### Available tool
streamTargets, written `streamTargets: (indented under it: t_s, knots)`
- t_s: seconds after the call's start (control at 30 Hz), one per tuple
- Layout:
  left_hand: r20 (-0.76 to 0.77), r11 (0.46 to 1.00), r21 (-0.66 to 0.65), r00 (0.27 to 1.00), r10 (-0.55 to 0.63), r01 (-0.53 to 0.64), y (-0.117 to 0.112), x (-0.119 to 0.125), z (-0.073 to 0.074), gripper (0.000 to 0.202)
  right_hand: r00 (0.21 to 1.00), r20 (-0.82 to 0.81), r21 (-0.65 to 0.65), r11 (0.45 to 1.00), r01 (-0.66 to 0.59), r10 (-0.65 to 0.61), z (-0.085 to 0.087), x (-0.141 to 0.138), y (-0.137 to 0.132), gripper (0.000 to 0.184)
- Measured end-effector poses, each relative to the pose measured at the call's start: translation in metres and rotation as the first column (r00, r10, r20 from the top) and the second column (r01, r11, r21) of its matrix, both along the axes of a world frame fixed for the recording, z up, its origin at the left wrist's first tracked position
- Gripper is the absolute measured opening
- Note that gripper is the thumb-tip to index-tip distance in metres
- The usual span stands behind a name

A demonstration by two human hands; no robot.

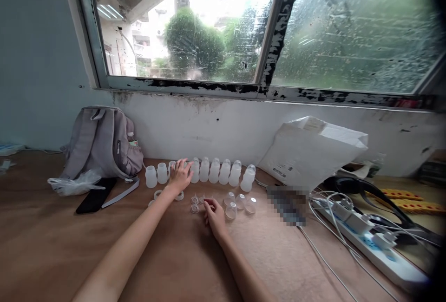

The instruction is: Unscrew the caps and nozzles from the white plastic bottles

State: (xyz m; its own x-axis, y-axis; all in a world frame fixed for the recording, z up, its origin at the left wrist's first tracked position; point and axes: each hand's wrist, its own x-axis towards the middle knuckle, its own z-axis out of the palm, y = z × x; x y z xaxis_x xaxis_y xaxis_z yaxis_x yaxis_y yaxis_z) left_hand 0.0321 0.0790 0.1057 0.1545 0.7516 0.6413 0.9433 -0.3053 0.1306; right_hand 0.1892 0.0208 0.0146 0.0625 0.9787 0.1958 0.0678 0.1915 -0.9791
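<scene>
My left hand (180,175) reaches over the back row with its fingers spread, at a bottle it mostly hides; I cannot tell whether it touches it. To its left stand open-topped frosted baby bottles (151,177). On its right, several bottles (216,170) wear clear domed caps. My right hand (215,216) is low over the table, fingers loosely bent and apart, with the index fingertip beside a clear bottle nipple (202,199). Two more nipples (194,208) lie left of it. Collar rings (179,196) sit partly behind my left forearm. Loose clear caps (231,211) are grouped to the right.
A grey backpack (101,141), a plastic bag (75,183) and a dark flat case (95,196) lie left. At right are a white mailer bag (310,153), a blurred-out object (287,204), headphones (369,190) and a power strip (376,241) with cables. The wall and window stand behind.
</scene>
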Motion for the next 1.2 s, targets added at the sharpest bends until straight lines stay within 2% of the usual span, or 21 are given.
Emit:
streamTargets:
  t_s: [0.07,0.13,0.27,0.4,0.53,0.6,0.63,0.67,0.7,0.73,0.8,0.83,0.9,0.97,1.03,1.1,1.2]
  knots:
    - [0.009,1.0,-0.003,1.0,0.0,0.0,0.021,0.01,0.006,0.036,0.991,-0.136,-0.048,0.998,-0.027,0.021,-0.001,0.003,-0.002,0.035]
    - [0.027,1.0,-0.01,1.0,-0.002,0.003,0.036,0.016,0.005,0.034,0.967,-0.252,-0.063,0.997,-0.048,0.031,-0.002,0.007,-0.006,0.031]
    - [0.09,1.0,-0.001,0.996,-0.021,0.021,0.044,0.024,-0.002,0.027,0.924,-0.374,-0.068,0.991,-0.12,0.086,-0.003,0.015,-0.02,0.026]
    - [0.157,0.996,0.056,0.985,-0.075,0.067,0.029,0.026,0.007,0.017,0.923,-0.36,-0.071,0.982,-0.175,0.138,0.0,0.019,-0.032,0.025]
    - [0.244,0.979,0.172,0.959,-0.146,0.105,-0.012,0.018,0.024,0.018,0.962,-0.25,-0.035,0.992,-0.123,0.111,0.005,0.02,-0.04,0.025]
    - [0.457,0.945,0.279,0.843,-0.286,0.17,-0.04,0.011,0.028,0.02,0.977,-0.189,0.005,0.995,-0.101,0.1,0.009,0.018,-0.044,0.025]
    - [0.567,0.937,0.288,0.754,-0.332,0.197,-0.054,0.008,0.027,0.022,0.981,-0.17,0.018,0.995,-0.097,0.099,0.011,0.017,-0.046,0.024]
    - [0.684,0.935,0.269,0.638,-0.353,0.23,-0.067,0.006,0.024,0.023,0.982,-0.16,0.018,0.995,-0.1,0.102,0.014,0.016,-0.048,0.024]
    - [0.798,0.932,0.25,0.489,-0.351,0.261,-0.079,0.004,0.02,0.024,0.981,-0.161,0.003,0.994,-0.11,0.109,0.018,0.015,-0.05,0.025]
    - [0.884,0.919,0.214,0.336,-0.326,0.33,-0.089,0.003,0.013,0.026,0.977,-0.171,-0.025,0.991,-0.132,0.126,0.023,0.014,-0.053,0.025]
    - [0.974,0.879,0.156,0.076,-0.212,0.45,-0.103,0.004,-0.002,0.033,0.955,-0.222,-0.103,0.969,-0.224,0.197,0.032,0.011,-0.059,0.029]
    - [0.988,0.863,0.145,-0.023,-0.153,0.484,-0.108,0.005,-0.011,0.035,0.932,-0.258,-0.138,0.945,-0.298,0.256,0.037,0.009,-0.063,0.032]
    - [0.987,0.862,0.122,-0.149,-0.055,0.492,-0.115,0.007,-0.026,0.038,0.856,-0.34,-0.186,0.865,-0.467,0.389,0.043,0.005,-0.07,0.038]
    - [0.98,0.876,0.089,-0.198,0.007,0.474,-0.119,0.01,-0.036,0.041,0.767,-0.416,-0.221,0.764,-0.606,0.489,0.045,0.001,-0.077,0.043]
    - [0.978,0.883,0.057,-0.203,0.044,0.467,-0.122,0.013,-0.042,0.045,0.714,-0.464,-0.251,0.695,-0.674,0.524,0.043,-0.003,-0.082,0.045]
    - [0.983,0.878,0.021,-0.168,0.068,0.478,-0.126,0.017,-0.045,0.047,0.725,-0.465,-0.26,0.704,-0.661,0.509,0.04,-0.006,-0.084,0.044]
    - [0.993,0.808,-0.075,-0.03,0.114,0.584,-0.133,0.026,-0.048,0.045,0.81,-0.382,-0.248,0.795,-0.554,0.445,0.037,-0.009,-0.084,0.044]
